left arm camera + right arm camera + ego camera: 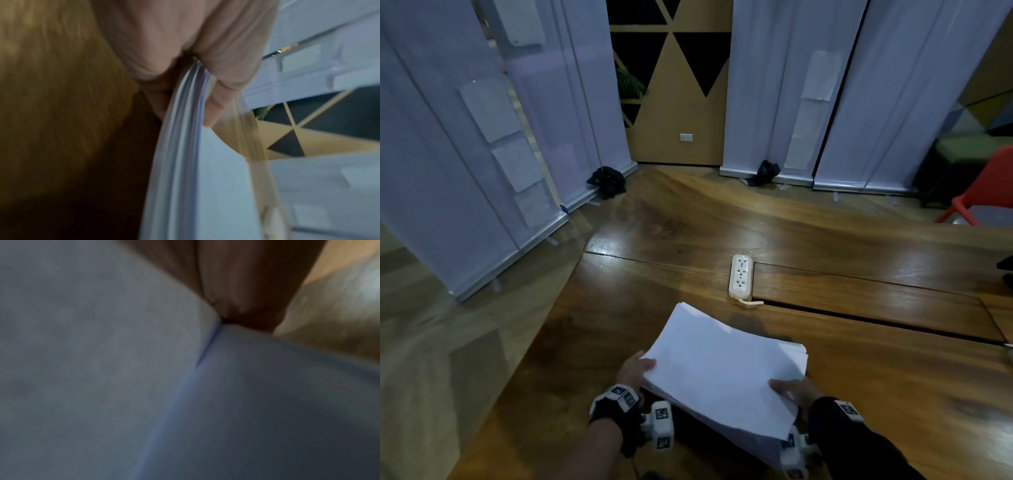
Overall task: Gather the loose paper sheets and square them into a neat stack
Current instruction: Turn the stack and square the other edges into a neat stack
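Observation:
A thick stack of white paper sheets (722,366) is lifted at a tilt above the wooden table (859,394), its far corner pointing away from me. My left hand (635,371) grips the stack's left edge, thumb on top. In the left wrist view the sheets' layered edges (185,146) run between thumb and fingers of the left hand (205,105). My right hand (791,389) pinches the near right corner, thumb on top. The right wrist view is filled by blurred paper (144,386) under my right hand (236,288). The edges on the right side are slightly fanned.
A white power strip (740,275) lies on the table just beyond the stack, its cord by a slot in the tabletop. White fabric panels (465,137) stand to the left and behind. A red chair (986,192) is at the far right.

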`<action>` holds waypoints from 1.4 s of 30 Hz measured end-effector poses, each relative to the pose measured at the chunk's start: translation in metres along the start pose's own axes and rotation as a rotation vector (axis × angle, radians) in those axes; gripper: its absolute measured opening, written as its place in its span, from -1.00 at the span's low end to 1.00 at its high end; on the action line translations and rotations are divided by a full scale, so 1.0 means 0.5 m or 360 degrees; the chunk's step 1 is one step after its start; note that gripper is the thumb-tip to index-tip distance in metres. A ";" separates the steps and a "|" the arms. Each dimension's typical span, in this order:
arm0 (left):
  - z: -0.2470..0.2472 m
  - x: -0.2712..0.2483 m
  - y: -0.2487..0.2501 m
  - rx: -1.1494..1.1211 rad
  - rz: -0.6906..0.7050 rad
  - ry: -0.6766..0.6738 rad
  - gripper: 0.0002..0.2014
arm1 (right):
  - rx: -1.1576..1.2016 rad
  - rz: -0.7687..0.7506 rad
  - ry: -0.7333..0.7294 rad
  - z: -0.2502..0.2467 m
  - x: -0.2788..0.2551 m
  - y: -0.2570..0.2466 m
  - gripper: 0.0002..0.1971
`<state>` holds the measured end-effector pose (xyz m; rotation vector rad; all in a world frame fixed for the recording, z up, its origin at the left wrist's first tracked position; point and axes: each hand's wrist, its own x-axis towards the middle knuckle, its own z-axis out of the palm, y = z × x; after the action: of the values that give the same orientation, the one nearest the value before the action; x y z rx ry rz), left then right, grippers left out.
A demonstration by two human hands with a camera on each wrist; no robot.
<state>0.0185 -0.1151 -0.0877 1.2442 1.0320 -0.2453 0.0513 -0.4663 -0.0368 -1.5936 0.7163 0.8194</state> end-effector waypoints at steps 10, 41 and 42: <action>0.047 -0.154 0.104 0.1218 0.0253 -0.0356 -0.62 | -0.0186 0.0053 0.0180 0.014 -0.031 -0.025 -0.71; 0.074 -0.163 0.227 0.0373 0.0834 0.0054 -0.80 | 0.0354 -0.0929 0.0399 0.014 -0.138 -0.191 -0.42; 0.075 -0.164 0.225 0.0346 0.0827 0.0024 -0.74 | 0.0404 -0.0925 0.0408 0.014 -0.139 -0.192 -0.42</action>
<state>0.0667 -0.1367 0.0465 1.6668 0.6735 0.0571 0.0886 -0.4422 0.0734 -1.5691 0.4690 0.0968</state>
